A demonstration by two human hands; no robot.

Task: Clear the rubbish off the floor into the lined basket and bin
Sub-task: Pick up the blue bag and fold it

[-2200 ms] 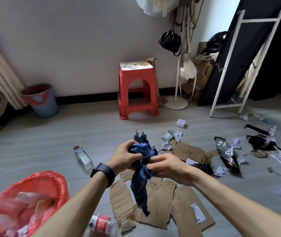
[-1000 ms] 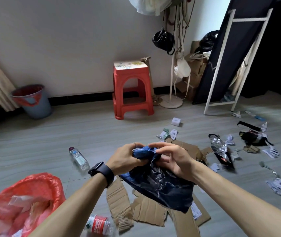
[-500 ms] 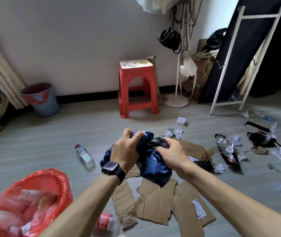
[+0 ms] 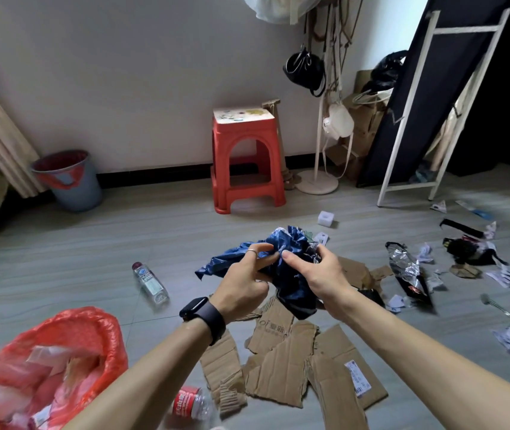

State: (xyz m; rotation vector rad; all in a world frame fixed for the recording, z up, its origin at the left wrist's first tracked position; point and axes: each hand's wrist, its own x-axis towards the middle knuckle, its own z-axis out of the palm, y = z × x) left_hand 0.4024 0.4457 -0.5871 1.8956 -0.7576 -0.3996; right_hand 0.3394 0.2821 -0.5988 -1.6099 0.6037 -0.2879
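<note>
Both my hands hold a crumpled dark blue plastic bag [image 4: 290, 274] above the floor. My left hand [image 4: 242, 282] grips its left side, and my right hand [image 4: 315, 274] pinches its right side. Below lie torn cardboard pieces [image 4: 294, 373]. A basket lined with a red bag [image 4: 70, 336] stands at the lower left with rubbish inside. A grey bin with a red liner [image 4: 70, 181] stands by the far wall at the left.
A clear water bottle [image 4: 149, 282] lies on the floor at the left, and a red-labelled bottle [image 4: 191, 405] near my left arm. Paper scraps, a foil wrapper [image 4: 405, 268] and black bits litter the right. A red stool [image 4: 246, 156] and a coat stand [image 4: 318, 181] stand by the wall.
The long hanging blue bag was spread, then scrunched between both hands into a tighter bundle. My hands have turned and shifted their hold on it.
</note>
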